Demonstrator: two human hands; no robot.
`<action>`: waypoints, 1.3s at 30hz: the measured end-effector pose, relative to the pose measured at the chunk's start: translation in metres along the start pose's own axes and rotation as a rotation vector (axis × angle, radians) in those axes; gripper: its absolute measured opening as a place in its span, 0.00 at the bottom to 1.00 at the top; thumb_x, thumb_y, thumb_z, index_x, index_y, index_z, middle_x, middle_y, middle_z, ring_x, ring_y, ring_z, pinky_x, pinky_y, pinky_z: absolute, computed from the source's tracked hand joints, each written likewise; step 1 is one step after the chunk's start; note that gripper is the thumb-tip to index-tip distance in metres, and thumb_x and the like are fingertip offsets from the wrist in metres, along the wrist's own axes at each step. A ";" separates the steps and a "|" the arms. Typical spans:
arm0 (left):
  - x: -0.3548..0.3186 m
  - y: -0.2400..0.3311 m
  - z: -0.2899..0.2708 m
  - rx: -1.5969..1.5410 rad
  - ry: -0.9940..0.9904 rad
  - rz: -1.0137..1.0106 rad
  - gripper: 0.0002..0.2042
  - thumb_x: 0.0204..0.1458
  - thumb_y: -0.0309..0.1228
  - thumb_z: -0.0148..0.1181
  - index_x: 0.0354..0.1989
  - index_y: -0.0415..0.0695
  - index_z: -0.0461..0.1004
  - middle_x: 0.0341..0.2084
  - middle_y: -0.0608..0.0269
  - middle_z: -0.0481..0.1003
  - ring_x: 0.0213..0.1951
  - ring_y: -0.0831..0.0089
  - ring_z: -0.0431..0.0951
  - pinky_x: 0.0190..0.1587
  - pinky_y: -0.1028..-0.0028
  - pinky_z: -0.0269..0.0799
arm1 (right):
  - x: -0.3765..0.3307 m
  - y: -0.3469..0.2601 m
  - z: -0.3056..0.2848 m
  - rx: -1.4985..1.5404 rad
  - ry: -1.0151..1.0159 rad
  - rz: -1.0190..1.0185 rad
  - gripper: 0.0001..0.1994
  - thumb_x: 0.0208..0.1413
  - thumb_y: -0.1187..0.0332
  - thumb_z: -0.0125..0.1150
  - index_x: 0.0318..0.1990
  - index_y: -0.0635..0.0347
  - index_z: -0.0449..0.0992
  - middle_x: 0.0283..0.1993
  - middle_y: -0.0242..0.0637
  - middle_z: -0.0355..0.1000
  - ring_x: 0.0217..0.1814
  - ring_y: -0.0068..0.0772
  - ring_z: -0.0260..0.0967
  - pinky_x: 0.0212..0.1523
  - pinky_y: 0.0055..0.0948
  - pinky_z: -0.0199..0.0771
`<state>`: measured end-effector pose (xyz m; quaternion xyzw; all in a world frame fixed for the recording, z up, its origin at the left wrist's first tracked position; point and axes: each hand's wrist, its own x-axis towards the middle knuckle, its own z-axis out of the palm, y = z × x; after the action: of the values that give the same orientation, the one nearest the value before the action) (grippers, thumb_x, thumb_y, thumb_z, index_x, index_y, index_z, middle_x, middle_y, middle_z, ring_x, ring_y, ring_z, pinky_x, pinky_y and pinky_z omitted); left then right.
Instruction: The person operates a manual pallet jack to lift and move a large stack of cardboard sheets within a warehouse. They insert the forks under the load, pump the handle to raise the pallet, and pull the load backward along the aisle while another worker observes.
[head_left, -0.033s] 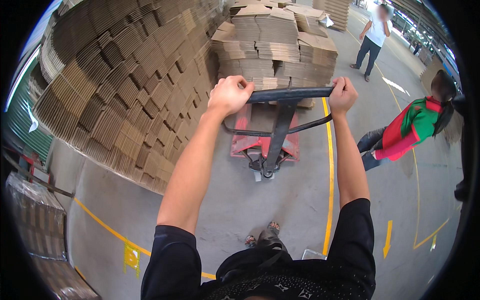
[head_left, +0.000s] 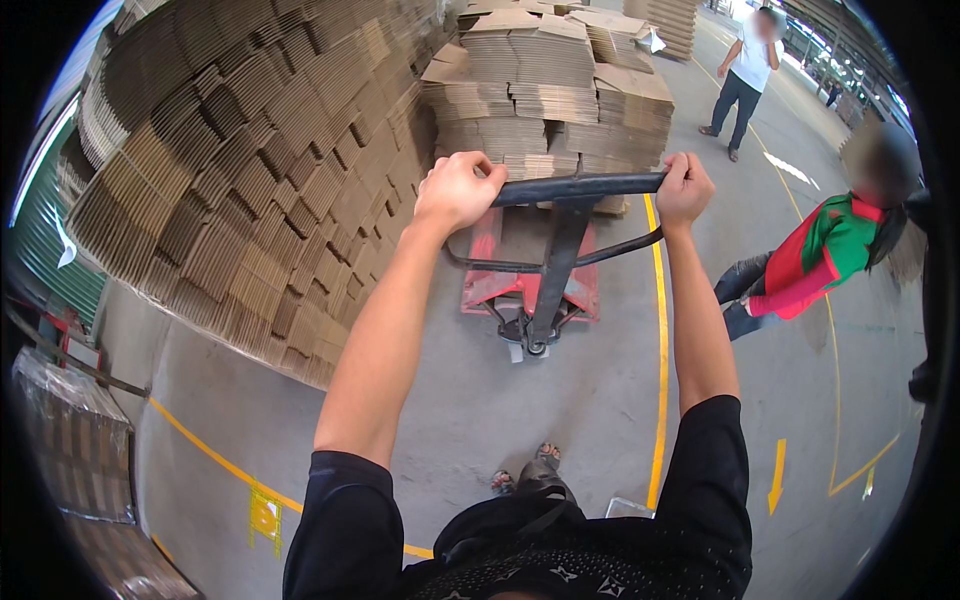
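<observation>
Two hands: your left hand (head_left: 458, 190) is gripping the left end of the handle (head_left: 575, 187), and your right hand (head_left: 686, 190) is gripping its right end.
Fingers: both sets are curling round the bar, the left thumb lying inward near it.
Pallet jack: one red pallet jack (head_left: 525, 285) is standing before you on the grey floor (head_left: 450, 400), between your forearms and in front of the middle cardboard stack (head_left: 545, 90); I cannot tell whether its forks are reaching under that load.
Cardboard: three stacks are showing clearly, the middle one, a far stack (head_left: 662, 28) beyond it, and a broad, tall left stack (head_left: 250, 220) that is rising beside your left arm.
Texture: brown flattened sheets are lying packed in tiers, their thin edges making ridged, stepped bands with dark gaps.
Wrapped bundles: two bundles (head_left: 75, 440) are sitting at lower left, their clear film shining.
Jack's look: a dark, smooth crossbar is topping one thick black shaft, a curved tube is forming a loop below, and the red body is spreading at the base.
People: two are standing at right, one wearing a white shirt (head_left: 752, 65), one a red-and-green top (head_left: 815, 250).
Floor marks: one yellow arrow (head_left: 777, 480) is pointing toward your side.
</observation>
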<state>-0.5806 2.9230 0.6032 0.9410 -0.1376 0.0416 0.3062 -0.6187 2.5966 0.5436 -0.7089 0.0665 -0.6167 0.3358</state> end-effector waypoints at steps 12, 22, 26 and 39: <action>0.001 -0.001 0.002 0.019 0.028 -0.021 0.21 0.55 0.49 0.56 0.44 0.47 0.84 0.40 0.58 0.84 0.47 0.60 0.83 0.54 0.62 0.75 | 0.001 0.000 -0.001 0.006 -0.031 0.029 0.13 0.62 0.68 0.53 0.27 0.63 0.78 0.18 0.44 0.69 0.20 0.39 0.69 0.26 0.35 0.67; 0.000 0.001 0.000 0.029 0.036 -0.005 0.20 0.55 0.48 0.56 0.44 0.47 0.84 0.39 0.58 0.84 0.46 0.60 0.83 0.53 0.63 0.75 | 0.001 -0.004 -0.001 0.006 -0.006 0.019 0.13 0.62 0.68 0.53 0.27 0.62 0.78 0.17 0.42 0.69 0.19 0.36 0.70 0.26 0.34 0.67; -0.002 0.001 0.001 0.016 0.043 0.001 0.20 0.55 0.48 0.56 0.43 0.47 0.84 0.42 0.57 0.84 0.47 0.58 0.82 0.54 0.62 0.74 | 0.001 -0.005 -0.002 0.013 -0.015 0.020 0.13 0.62 0.68 0.53 0.26 0.62 0.78 0.17 0.41 0.69 0.19 0.35 0.70 0.26 0.34 0.68; 0.002 0.001 0.001 0.026 -0.003 -0.036 0.23 0.57 0.53 0.54 0.43 0.48 0.85 0.41 0.58 0.84 0.49 0.60 0.82 0.55 0.62 0.74 | 0.001 -0.001 0.000 -0.007 -0.013 0.032 0.13 0.62 0.68 0.54 0.26 0.62 0.78 0.18 0.44 0.70 0.20 0.40 0.71 0.26 0.36 0.68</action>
<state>-0.5785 2.9213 0.6036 0.9473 -0.1207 0.0366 0.2945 -0.6189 2.5967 0.5445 -0.7130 0.0779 -0.6063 0.3434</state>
